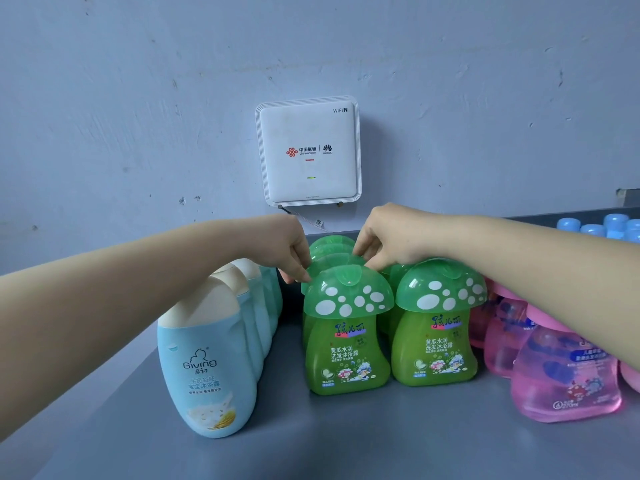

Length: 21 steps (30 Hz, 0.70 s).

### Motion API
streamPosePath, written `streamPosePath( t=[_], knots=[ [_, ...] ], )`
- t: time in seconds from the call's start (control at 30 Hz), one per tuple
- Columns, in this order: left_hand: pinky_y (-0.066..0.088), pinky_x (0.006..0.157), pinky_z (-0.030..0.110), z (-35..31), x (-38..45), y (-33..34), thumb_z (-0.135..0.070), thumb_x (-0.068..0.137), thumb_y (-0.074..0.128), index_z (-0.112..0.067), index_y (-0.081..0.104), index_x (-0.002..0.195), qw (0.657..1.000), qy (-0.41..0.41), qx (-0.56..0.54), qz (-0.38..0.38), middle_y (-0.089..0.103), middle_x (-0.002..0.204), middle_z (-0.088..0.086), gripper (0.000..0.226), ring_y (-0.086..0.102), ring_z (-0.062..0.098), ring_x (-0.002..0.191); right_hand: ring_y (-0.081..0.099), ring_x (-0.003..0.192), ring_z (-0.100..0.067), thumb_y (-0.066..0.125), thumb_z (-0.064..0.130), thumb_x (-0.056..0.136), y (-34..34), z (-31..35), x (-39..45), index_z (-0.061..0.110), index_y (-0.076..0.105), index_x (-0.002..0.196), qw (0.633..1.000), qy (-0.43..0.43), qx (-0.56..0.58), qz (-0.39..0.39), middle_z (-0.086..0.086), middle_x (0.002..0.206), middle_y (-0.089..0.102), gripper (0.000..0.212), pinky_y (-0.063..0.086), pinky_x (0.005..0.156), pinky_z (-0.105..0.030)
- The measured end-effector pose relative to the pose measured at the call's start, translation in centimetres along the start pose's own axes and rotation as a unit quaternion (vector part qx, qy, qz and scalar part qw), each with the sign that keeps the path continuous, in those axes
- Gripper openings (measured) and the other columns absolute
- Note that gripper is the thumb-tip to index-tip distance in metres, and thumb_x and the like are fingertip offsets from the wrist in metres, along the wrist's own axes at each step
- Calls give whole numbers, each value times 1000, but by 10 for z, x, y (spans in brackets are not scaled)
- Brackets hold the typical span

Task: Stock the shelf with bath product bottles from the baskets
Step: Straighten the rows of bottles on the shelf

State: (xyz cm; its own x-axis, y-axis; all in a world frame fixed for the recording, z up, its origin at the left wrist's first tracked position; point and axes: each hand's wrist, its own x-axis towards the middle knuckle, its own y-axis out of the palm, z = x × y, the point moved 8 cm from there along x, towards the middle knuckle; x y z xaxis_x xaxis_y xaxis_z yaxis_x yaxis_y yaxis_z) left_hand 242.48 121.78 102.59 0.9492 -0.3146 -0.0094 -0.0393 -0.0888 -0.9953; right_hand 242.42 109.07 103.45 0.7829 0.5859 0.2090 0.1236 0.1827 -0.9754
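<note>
Two rows of green bottles with spotted mushroom-shaped caps stand on the grey shelf [346,438]. The front left green bottle [346,351] and the front right green bottle [437,344] face me. My left hand [289,251] pinches the left rim of a green mushroom cap [334,261] just behind the front left bottle. My right hand [391,237] pinches the same cap's right rim. A row of pale blue bottles [207,368] with cream caps runs back on the left. Pink bottles [564,375] stand on the right. No basket is in view.
A white router box [308,152] hangs on the blue-grey wall behind the shelf, a cable dangling below it. Several blue caps [602,226] show at the far right back. The shelf's front strip lies in front of the bottle rows.
</note>
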Motion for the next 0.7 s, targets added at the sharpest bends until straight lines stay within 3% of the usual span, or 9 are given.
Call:
streamPosePath(
  t=[0.2,0.3,0.37,0.47,0.6,0.7],
  knots=[
    [43,69,14,-1,-12,-13,-30,81,71,-21,73,102,999,-18,4,-31,69,70,-14,23,56,-12,60,65,99,-11,74,26,79,-13,3,-4,13,65,117,1000,-7,-4,-2,1,108,70,41,48,92,-25],
    [46,82,21,2,-32,-35,-31,79,73,-24,72,99,995,-33,-20,-90,72,73,-14,22,62,-2,76,65,97,-7,74,27,78,-35,3,-14,13,67,114,999,-8,25,-38,2,106,71,40,47,92,-22],
    [44,83,15,1,-46,-40,-33,78,73,-26,72,97,993,-34,-37,-103,73,76,-15,21,64,-1,82,66,95,-4,74,30,77,-44,4,-24,14,69,111,998,-13,42,-46,3,103,72,38,47,91,-22],
    [41,68,4,-9,-56,-30,-37,77,72,-29,73,95,996,-29,-32,-77,71,78,-19,19,62,-3,83,67,88,0,76,35,73,-38,9,-35,18,70,107,998,-19,53,-10,6,96,74,38,49,88,-21],
    [46,81,18,-24,-56,-13,-39,78,71,-25,74,100,999,-22,-3,-48,74,89,-9,26,64,3,90,66,88,-2,80,33,70,-18,18,-39,15,67,113,999,-18,27,34,5,101,72,48,49,84,-15],
    [47,87,22,-30,-55,-3,-38,79,71,-22,74,102,999,-20,-2,-27,74,94,-5,29,65,6,94,67,93,-6,81,31,69,-11,19,-39,14,65,117,999,-15,14,37,2,105,71,53,49,85,-18]
  ],
)
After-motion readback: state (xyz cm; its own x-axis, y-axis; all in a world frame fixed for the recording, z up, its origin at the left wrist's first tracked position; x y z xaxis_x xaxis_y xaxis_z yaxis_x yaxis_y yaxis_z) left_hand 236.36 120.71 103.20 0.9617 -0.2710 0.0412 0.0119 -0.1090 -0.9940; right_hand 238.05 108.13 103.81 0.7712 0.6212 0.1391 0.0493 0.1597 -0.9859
